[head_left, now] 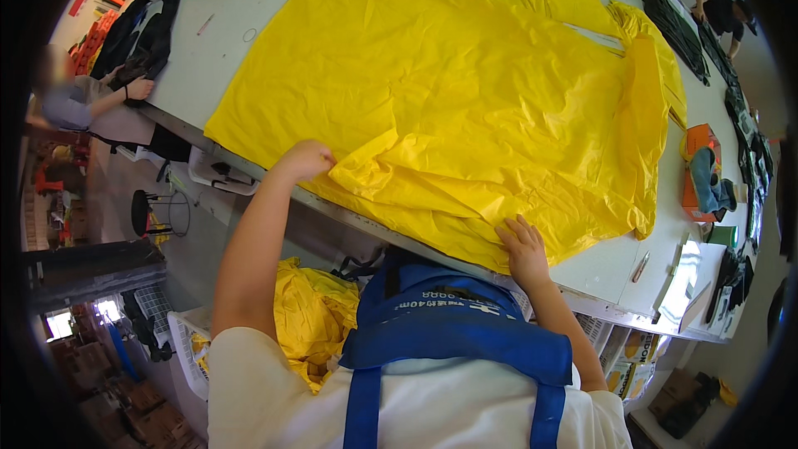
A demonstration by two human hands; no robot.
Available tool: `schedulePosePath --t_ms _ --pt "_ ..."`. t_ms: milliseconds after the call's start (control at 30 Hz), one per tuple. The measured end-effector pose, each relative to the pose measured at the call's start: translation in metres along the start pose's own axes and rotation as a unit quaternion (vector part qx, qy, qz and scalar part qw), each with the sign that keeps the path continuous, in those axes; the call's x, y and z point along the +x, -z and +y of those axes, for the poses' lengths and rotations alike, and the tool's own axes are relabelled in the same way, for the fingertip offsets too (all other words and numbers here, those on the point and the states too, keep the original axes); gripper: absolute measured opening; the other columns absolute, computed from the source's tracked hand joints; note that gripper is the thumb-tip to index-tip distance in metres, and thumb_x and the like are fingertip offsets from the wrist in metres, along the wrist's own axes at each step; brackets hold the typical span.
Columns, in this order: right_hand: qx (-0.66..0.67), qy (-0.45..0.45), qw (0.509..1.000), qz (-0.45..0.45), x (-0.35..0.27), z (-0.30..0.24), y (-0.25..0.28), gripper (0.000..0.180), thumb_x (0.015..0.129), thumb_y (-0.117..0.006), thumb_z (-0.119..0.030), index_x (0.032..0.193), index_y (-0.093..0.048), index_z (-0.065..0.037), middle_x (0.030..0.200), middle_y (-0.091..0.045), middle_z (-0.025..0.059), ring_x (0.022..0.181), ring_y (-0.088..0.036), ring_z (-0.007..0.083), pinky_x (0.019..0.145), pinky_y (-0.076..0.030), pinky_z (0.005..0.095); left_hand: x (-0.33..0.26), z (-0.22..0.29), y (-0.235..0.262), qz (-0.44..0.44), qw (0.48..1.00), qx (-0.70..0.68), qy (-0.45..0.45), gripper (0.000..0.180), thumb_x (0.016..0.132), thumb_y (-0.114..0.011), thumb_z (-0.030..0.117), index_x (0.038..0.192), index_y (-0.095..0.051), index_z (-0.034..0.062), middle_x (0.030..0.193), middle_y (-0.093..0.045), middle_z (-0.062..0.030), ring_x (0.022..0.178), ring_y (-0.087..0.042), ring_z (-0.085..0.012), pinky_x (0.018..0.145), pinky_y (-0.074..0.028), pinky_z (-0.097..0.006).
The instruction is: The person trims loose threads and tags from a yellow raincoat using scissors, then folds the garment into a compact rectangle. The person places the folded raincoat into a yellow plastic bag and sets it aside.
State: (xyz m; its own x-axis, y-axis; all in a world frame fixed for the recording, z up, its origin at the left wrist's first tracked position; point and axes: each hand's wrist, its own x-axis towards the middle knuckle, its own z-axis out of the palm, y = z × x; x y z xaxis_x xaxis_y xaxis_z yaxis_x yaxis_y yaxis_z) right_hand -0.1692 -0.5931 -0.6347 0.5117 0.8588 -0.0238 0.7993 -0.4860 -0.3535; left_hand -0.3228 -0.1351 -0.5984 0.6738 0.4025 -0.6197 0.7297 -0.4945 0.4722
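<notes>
A glossy yellow raincoat lies spread over the white table, with a sleeve part at its far right and loose creases along the near edge. My left hand is closed on a fold of this near edge, left of the middle, and lifts it slightly. Farther right, my right hand rests on the coat by the table's front edge. Its fingers are stretched out and a little apart, pressed on the material. Part of the coat's underside is hidden beneath the folds.
Against the table front, a white basket and crumpled yellow material sit at my left. An orange box, a small pointed tool and dark garments lie right. Co-workers stand far left and far right.
</notes>
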Motion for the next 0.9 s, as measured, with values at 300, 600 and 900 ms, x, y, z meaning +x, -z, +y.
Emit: schedulePosePath --t_ms 300,600,900 --pt "-0.014 -0.065 0.997 -0.040 0.002 -0.010 0.018 0.036 0.074 -0.055 -0.003 0.105 -0.067 -0.018 0.100 -0.059 0.0080 0.103 -0.055 0.0290 0.089 -0.043 0.0430 0.068 0.078 -0.019 -0.074 0.962 0.032 -0.261 0.027 0.072 -0.060 -0.005 0.097 -0.064 0.0064 0.098 -0.062 -0.0087 0.088 -0.057 -0.0216 0.072 -0.047 -0.031" --pt "0.201 -0.110 0.972 -0.054 -0.029 -0.002 0.033 0.038 0.074 -0.063 -0.007 0.112 -0.062 -0.012 0.095 -0.059 0.0127 0.095 -0.056 0.0321 0.087 -0.045 0.0395 0.060 -0.003 0.005 0.197 0.931 -0.307 0.010 0.028 0.086 -0.065 0.024 0.075 -0.052 0.0020 0.066 -0.054 -0.0035 0.061 -0.051 -0.0137 0.056 -0.043 -0.029" --pt "-0.207 -0.342 0.906 0.138 -0.042 0.217 0.082 0.041 0.087 -0.052 -0.019 0.128 -0.050 -0.017 0.134 -0.047 0.0098 0.132 -0.034 0.0298 0.107 -0.024 0.0474 -0.011 0.004 -0.059 0.254 0.913 -0.264 -0.182 0.033 0.093 -0.058 0.030 0.096 -0.059 -0.0029 0.070 -0.052 -0.0047 0.065 -0.048 -0.0134 0.063 -0.043 -0.028"
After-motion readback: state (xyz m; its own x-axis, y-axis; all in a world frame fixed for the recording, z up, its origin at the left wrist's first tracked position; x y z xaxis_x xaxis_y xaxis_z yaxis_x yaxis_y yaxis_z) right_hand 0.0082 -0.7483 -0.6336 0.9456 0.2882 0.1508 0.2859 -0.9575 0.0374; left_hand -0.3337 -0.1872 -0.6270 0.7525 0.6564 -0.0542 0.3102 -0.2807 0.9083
